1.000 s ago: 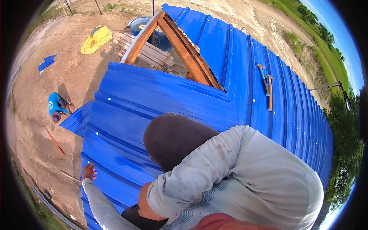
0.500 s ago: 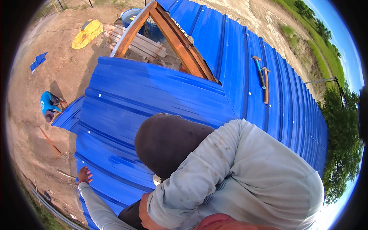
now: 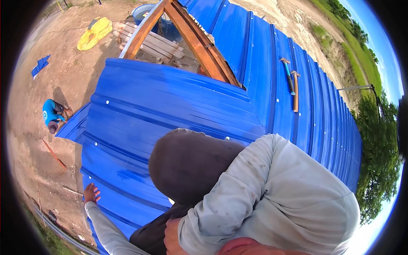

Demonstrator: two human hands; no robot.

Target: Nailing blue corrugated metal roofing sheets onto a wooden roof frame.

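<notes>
My left hand (image 3: 91,194) is stretched out at the lower left by the edge of the blue metal roof sheet (image 3: 170,89), its fingers apart and nothing in them. Whether it touches the sheet I cannot tell. My right arm bends across my raised knee in dark trousers (image 3: 191,165). Beside the trouser leg is my right hand (image 3: 172,238); only its back shows, and its fingers are hidden. On the roof to the right lie two hammers side by side, one with a teal and black handle (image 3: 289,78) and one with a wooden handle (image 3: 296,95).
A triangular opening framed by wooden beams (image 3: 195,46) gapes at the top. Below are planks (image 3: 148,42), a blue barrel (image 3: 142,15) and a yellow sheet (image 3: 94,35). A person in a blue shirt (image 3: 52,114) bends over a loose blue sheet (image 3: 75,125).
My right hand and forearm have shifted slightly to the right, along with my knee. My left hand stays by the roof edge. The hammers have not moved on the roof.
</notes>
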